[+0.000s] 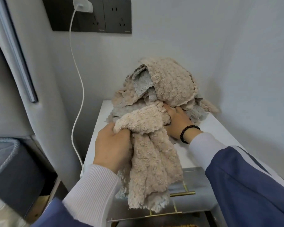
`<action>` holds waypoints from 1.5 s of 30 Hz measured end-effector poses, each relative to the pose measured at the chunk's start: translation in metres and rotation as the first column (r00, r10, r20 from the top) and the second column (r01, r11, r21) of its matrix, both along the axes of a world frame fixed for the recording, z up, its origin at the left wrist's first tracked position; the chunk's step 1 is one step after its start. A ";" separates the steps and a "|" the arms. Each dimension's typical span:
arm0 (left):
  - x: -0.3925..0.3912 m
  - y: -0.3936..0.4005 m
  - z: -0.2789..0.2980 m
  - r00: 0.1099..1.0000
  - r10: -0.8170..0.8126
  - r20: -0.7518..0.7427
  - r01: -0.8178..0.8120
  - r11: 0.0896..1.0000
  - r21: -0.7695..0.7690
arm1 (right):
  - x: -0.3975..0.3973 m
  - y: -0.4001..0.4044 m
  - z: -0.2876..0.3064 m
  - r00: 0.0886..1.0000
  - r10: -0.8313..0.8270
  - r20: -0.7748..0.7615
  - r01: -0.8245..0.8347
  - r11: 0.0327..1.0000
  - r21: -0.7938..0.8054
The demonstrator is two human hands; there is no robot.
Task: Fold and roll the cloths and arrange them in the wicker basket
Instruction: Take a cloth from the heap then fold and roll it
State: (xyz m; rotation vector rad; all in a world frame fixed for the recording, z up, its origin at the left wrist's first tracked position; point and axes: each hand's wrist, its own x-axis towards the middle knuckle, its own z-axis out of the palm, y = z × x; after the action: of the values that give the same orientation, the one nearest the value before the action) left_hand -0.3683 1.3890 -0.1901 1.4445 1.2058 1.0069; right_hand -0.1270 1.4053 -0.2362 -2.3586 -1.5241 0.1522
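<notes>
A heap of fluffy beige and grey cloths (pixel 167 82) lies at the back of a small white table (pixel 218 128). My left hand (pixel 112 148) grips one beige cloth (pixel 152 163) by a bunched edge; the cloth hangs down over the table's front. My right hand (pixel 179 122), a dark bead bracelet on its wrist, holds the same cloth's other end at the foot of the heap, fingers partly buried in the fabric. A strip of woven wicker (pixel 179 225) shows at the bottom edge; the rest of it is out of view.
The table stands in a corner between grey walls. A white charger cable (pixel 77 102) hangs from a dark wall socket panel (pixel 88 15) down past the table's left side. A grey padded furniture edge (pixel 15 166) is at lower left. Gold drawer handles (pixel 182 193) show below the tabletop.
</notes>
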 end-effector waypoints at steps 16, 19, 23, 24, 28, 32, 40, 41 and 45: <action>-0.005 -0.035 0.020 0.982 -0.154 -0.106 0.162 0.984 0.079 | -0.069 -0.132 0.088 0.738 0.332 -0.587 -0.049 0.895 0.444; -0.009 -0.050 0.022 0.961 -0.206 -0.182 0.231 0.965 0.125 | -0.092 -0.170 0.090 0.590 0.443 -0.674 -0.077 0.863 0.500; -0.018 -0.068 0.020 0.923 -0.292 -0.249 0.333 0.932 0.142 | -0.112 -0.195 0.078 0.767 0.404 -0.499 -0.204 0.890 0.408; -0.023 -0.072 0.019 0.908 -0.312 -0.280 0.363 0.920 0.150 | -0.112 -0.198 0.076 0.822 0.351 -0.449 -0.158 0.898 0.412; -0.041 -0.081 0.016 0.773 -0.338 -0.537 0.505 0.840 0.198 | -0.096 -0.210 0.084 0.878 0.145 -0.455 0.075 0.899 0.432; -0.054 -0.075 0.011 0.682 -0.303 -0.666 0.558 0.803 0.207 | -0.081 -0.220 0.090 0.844 0.071 -0.531 0.202 0.876 0.438; -0.070 -0.044 0.002 0.846 -0.228 -0.482 0.357 0.914 0.193 | -0.053 -0.197 0.078 0.847 -0.145 -0.511 0.293 0.930 0.223; -0.069 -0.040 0.003 0.870 -0.189 -0.455 0.309 0.928 0.206 | -0.053 -0.192 0.079 0.872 -0.166 -0.461 0.287 0.936 0.204; -0.061 -0.023 0.005 0.866 -0.027 -0.499 0.224 0.914 0.338 | -0.049 -0.167 0.080 0.923 -0.229 -0.310 0.296 0.936 0.190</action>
State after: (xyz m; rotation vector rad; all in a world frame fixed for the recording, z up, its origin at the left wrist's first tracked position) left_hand -0.4293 1.3656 -0.1850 2.1619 1.2788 0.8404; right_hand -0.1757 1.2385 -0.1562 -2.2134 -1.0194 0.2220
